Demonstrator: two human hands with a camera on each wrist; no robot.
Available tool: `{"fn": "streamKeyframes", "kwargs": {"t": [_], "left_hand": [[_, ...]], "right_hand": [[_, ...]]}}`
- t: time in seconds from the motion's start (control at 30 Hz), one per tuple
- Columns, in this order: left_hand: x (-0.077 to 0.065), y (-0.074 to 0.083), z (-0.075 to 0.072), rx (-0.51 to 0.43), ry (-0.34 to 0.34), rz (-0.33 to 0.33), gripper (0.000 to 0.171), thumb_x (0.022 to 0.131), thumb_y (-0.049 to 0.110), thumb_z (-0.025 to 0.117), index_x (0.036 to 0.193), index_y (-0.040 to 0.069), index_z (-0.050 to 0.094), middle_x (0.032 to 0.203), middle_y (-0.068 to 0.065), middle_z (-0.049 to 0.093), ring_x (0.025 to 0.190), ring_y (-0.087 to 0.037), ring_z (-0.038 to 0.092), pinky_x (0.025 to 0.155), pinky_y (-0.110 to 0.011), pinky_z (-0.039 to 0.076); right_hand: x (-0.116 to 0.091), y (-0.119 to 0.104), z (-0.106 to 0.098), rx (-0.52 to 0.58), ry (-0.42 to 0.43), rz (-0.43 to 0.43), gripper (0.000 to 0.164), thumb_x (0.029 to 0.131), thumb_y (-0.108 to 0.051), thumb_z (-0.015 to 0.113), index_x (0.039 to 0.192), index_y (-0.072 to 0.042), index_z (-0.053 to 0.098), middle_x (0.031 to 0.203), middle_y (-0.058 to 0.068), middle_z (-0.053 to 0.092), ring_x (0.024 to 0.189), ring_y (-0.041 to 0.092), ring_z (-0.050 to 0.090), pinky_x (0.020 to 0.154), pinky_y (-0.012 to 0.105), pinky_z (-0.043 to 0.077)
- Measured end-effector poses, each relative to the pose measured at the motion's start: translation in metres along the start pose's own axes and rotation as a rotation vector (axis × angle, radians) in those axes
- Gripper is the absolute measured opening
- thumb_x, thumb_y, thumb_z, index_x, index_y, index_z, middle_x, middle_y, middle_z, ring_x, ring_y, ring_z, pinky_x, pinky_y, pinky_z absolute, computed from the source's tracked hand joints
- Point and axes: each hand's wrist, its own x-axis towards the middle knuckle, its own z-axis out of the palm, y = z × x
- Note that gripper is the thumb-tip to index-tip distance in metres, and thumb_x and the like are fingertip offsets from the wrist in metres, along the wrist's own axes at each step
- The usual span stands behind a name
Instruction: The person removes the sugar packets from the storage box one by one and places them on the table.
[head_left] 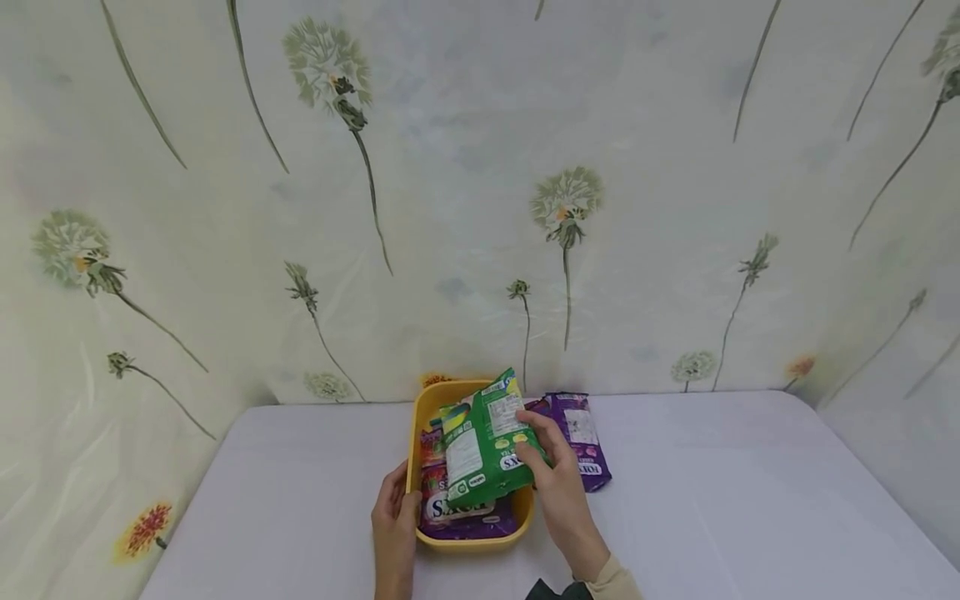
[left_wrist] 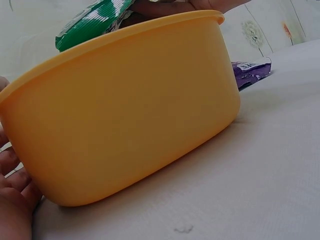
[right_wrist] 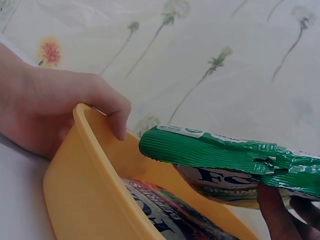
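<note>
A yellow plastic tub [head_left: 472, 547] stands on the table with candy bags inside. My left hand [head_left: 395, 521] grips its left wall; in the right wrist view that hand's thumb [right_wrist: 117, 117] hooks over the rim. A green candy bag [head_left: 487, 446], tilted above the tub's opening, is held at its right edge by my right hand [head_left: 558, 483]. Beneath it, inside the tub, a red-and-dark "FOX'S Berries" bag [right_wrist: 172, 215] shows partly, along with a purple bag [head_left: 480, 529]. The green bag hides much of the tub's contents.
Purple candy bags [head_left: 581, 437] lie on the table just right of the tub, close to my right hand. The white table [head_left: 750, 500] meets a wall covering [head_left: 450, 208] with dandelion prints right behind the tub.
</note>
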Motion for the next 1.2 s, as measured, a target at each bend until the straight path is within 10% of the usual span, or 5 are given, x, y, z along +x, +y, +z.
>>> {"fn": "streamKeyframes", "kwargs": {"t": [1.2], "left_hand": [[0.004, -0.009, 0.001, 0.004, 0.004, 0.052, 0.045, 0.09, 0.005, 0.046, 0.133, 0.014, 0.05, 0.14, -0.009, 0.05, 0.132, -0.024, 0.047, 0.106, -0.034, 0.039]], "right_hand": [[0.006, 0.001, -0.024, 0.042, 0.078, -0.023, 0.039, 0.096, -0.015, 0.05, 0.134, -0.021, 0.046, 0.141, 0.002, 0.047, 0.115, 0.013, 0.056, 0.089, 0.021, 0.054]]}}
